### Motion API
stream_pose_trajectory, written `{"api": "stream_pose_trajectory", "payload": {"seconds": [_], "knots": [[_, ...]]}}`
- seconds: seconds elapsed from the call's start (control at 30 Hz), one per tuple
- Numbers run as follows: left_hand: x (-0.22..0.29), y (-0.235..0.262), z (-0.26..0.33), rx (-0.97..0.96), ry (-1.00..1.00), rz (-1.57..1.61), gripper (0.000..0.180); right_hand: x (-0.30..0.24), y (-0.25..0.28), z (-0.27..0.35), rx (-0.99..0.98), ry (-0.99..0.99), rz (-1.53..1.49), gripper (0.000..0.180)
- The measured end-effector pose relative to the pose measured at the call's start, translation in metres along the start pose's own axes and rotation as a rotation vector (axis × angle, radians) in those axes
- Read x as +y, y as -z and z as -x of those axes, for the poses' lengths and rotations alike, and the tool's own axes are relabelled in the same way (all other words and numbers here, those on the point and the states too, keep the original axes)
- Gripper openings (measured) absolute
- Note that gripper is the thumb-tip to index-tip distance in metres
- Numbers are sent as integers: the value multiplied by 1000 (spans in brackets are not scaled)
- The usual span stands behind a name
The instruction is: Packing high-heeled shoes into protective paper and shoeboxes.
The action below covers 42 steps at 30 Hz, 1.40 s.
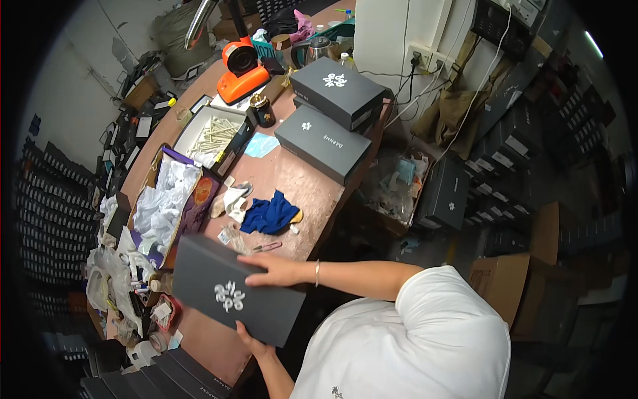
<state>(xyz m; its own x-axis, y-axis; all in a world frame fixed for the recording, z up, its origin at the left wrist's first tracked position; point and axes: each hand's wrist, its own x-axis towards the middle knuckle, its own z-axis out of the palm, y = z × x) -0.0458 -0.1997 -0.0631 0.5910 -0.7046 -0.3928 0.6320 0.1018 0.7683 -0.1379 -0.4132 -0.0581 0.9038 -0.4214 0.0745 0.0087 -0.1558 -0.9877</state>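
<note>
A dark grey shoe box (199, 279) with a white flower-like emblem is between my hands, tilted over the near edge of the work table (216, 342). My right hand (276, 271), with a bracelet at its wrist, lies across the upper side of the lid and grips it. My left hand (254, 342) holds the box by its lower side, thumb on the lid and the other fingers hidden underneath. Just beyond the box are a crumpled blue cloth (270, 213), a white rag (235, 201) and a small pink-handled tool (268, 247).
Two grey shoe boxes (322, 143) are stacked at the table's far right. An open box of white tissue (163, 199), a tray of pale sticks (216, 136), a dark bottle (262, 110) and an orange lamp-like device (242, 76) line the back. Shoe boxes (153, 379) stand at lower left.
</note>
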Motion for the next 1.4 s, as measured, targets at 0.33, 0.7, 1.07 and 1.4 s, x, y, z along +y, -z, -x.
{"api": "stream_pose_trajectory", "payload": {"seconds": [0.33,0.7,1.07,1.4], "knots": [[-110,-303,-222,-135,112,-10,59,92,371,111,1146,-228,-396,48],[-167,-343,-253,-197,288,-358,79,205,496,85,1275,-137,-830,77],[-210,-367,-208,116,664,255,57,207,510,79,1274,-245,-821,55],[-197,-380,-205,200,615,385,52,204,554,97,994,-316,-721,30]]}}
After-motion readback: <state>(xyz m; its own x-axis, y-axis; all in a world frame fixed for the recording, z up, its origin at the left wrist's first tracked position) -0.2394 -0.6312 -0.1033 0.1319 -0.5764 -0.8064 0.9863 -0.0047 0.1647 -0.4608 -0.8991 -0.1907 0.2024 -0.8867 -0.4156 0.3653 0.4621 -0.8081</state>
